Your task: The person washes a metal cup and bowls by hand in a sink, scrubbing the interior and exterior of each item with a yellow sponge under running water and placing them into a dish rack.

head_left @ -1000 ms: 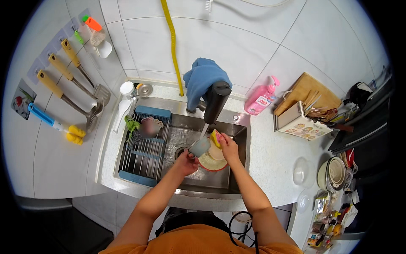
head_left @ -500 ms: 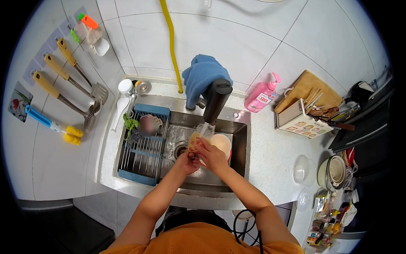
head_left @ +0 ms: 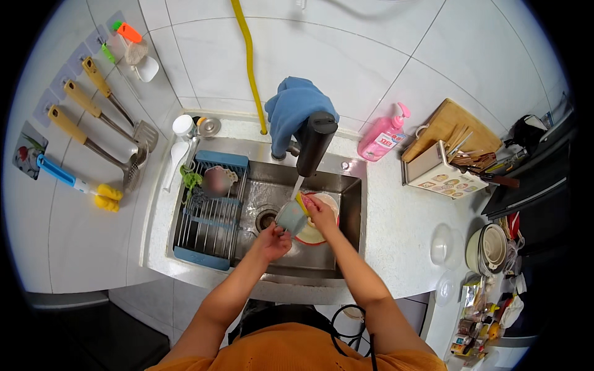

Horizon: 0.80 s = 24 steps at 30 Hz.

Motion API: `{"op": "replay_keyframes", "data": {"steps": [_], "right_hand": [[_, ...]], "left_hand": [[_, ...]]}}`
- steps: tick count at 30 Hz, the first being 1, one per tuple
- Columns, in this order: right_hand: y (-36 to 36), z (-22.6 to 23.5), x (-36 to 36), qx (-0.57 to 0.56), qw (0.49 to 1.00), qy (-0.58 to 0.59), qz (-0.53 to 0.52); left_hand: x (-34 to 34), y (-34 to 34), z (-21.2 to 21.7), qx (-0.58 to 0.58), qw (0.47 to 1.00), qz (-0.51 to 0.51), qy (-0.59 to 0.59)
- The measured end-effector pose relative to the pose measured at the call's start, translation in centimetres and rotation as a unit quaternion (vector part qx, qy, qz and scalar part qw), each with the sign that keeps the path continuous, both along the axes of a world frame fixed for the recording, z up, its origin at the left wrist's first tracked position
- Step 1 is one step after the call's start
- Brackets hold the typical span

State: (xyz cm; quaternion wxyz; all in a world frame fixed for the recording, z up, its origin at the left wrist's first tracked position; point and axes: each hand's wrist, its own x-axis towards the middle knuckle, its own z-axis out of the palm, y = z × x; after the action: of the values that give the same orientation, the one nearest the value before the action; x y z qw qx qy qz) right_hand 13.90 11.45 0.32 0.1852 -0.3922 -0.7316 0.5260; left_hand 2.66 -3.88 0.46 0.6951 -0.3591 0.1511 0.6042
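Over the sink [head_left: 297, 264] I hold a small pale grey-green bowl [head_left: 289, 219], tilted under the running water. My left hand [head_left: 273, 242] grips its lower left side. At the upper right, the fingers of my right hand [head_left: 322, 216] close on a yellow strip with some pink beside it; it looks like the bowl's edge, though the fingers partly cover it. Water falls from a black faucet [head_left: 314, 145] draped with a blue cloth [head_left: 296, 111]. Beneath my right hand sits a cream dish with a red rim [head_left: 311, 237], partly hidden.
A blue-ended drying rack [head_left: 201, 258] spans the sink's left side, with green leaves [head_left: 191, 179] and a blurred round item on it. Behind the sink's right corner stands a pink pump bottle [head_left: 382, 141]. A utensil holder [head_left: 440, 172] is farther right. Turners hang on the left wall.
The bowl has been turned: its cream, red-patterned face showed before, and now a grey-green surface does. My right hand has moved right, away from my left hand.
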Motion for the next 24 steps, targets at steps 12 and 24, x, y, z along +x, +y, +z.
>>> {"op": "replay_keyframes", "data": {"steps": [12,24], "right_hand": [[-4.9,-3.8,1.3,-0.226,0.971,0.049,-0.057],[-1.0,3.3,3.2,-0.332,0.943,0.005,0.008]], "left_hand": [[-2.0,0.8,-0.2,0.013,0.993,0.117,-0.003],[-2.1,-0.5,-2.9,0.053,0.949,-0.002,0.311]]}}
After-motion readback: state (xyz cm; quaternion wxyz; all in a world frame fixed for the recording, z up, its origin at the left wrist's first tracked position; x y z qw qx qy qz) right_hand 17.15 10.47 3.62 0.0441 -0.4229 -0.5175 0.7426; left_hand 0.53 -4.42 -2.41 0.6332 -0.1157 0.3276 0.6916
